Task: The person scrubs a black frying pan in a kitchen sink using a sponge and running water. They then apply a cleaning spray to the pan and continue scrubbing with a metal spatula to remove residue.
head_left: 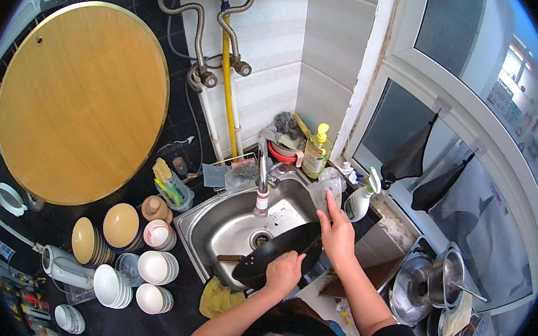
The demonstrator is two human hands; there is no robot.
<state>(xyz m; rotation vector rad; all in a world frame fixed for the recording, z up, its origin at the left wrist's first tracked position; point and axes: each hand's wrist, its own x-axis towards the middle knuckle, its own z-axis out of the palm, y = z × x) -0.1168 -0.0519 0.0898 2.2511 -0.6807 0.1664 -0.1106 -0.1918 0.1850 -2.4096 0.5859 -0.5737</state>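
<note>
A stainless steel sink (198,249) is set in a black countertop (121,331) before white wall tiles (265,42). The left hand (283,273) is closed on the near rim of a black, round metal wok (266,256); the right hand (338,231), fingers extended far, overlaps its right end, its grip unclear. The wok tilts over the sink's near side, its visible long axis running near-left to far-right, its brown wooden handle (230,257) pointing left. A yellow cloth (218,299) lies near-left.
</note>
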